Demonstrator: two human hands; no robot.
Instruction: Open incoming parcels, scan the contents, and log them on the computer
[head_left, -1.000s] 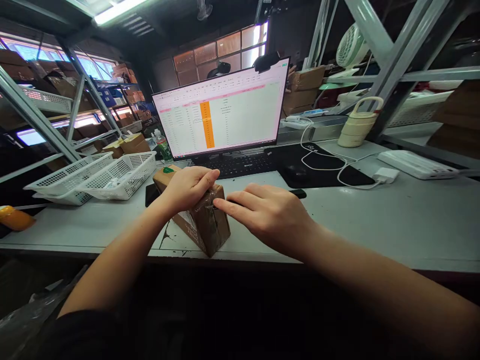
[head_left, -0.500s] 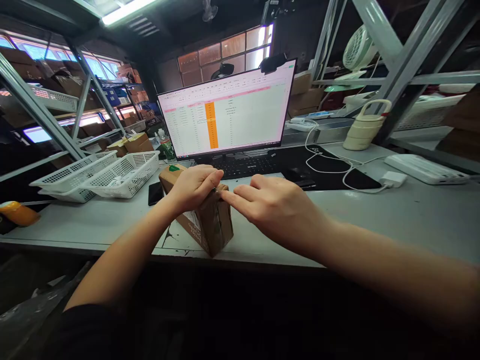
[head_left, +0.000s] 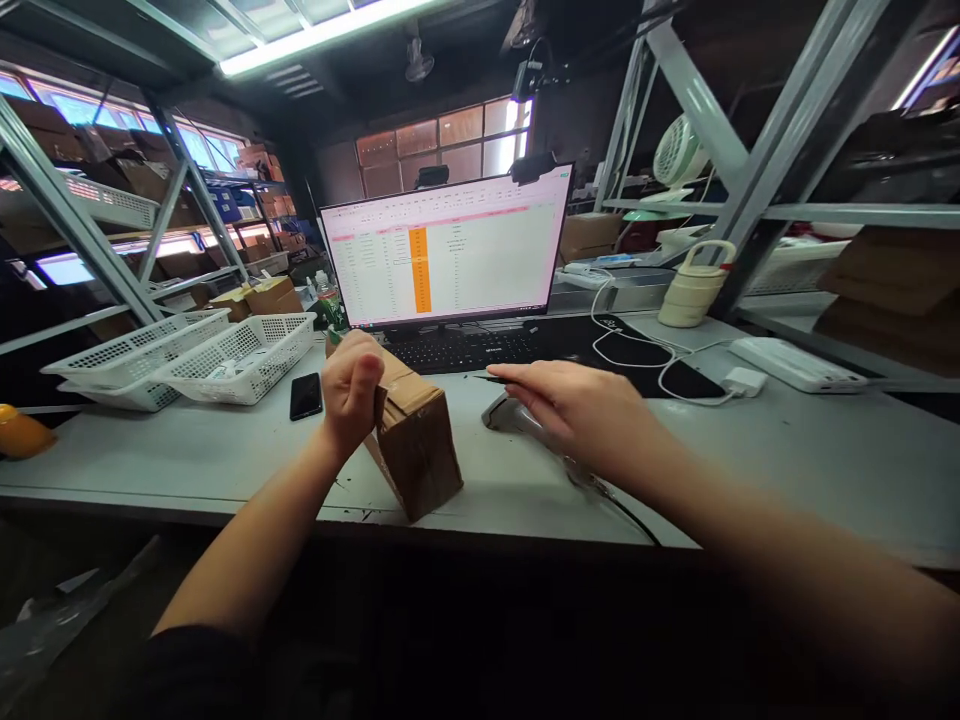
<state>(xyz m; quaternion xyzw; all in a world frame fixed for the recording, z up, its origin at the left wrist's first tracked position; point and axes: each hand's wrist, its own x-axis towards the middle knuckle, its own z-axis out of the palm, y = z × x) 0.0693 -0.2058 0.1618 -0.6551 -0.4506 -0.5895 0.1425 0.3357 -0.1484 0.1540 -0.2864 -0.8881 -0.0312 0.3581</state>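
Observation:
My left hand (head_left: pixel 349 392) is closed on the upper left edge of a taped brown cardboard box (head_left: pixel 417 442). The box stands tilted on the grey desk (head_left: pixel 187 455), near its front edge. To the right of the box, my right hand (head_left: pixel 581 410) lies over a grey hand-held scanner (head_left: pixel 501 411). Its fingers reach forward over the scanner's body. The scanner's head pokes out towards the box, and a dark cable (head_left: pixel 626 515) runs back under my wrist. A thin dark pen-like thing (head_left: pixel 487 378) lies just beyond my fingertips.
A monitor (head_left: pixel 450 250) showing a spreadsheet stands behind a black keyboard (head_left: pixel 465 347) and a black mat (head_left: pixel 600 340). White baskets (head_left: pixel 225 360) and a black phone (head_left: pixel 306 396) lie to the left. A charger with a white cable (head_left: pixel 739 381) and a cream container (head_left: pixel 686 290) are on the right.
My left hand moved from the box's top to its left edge and tipped the box. My right hand left the box top and now lies on the scanner, which was not visible before.

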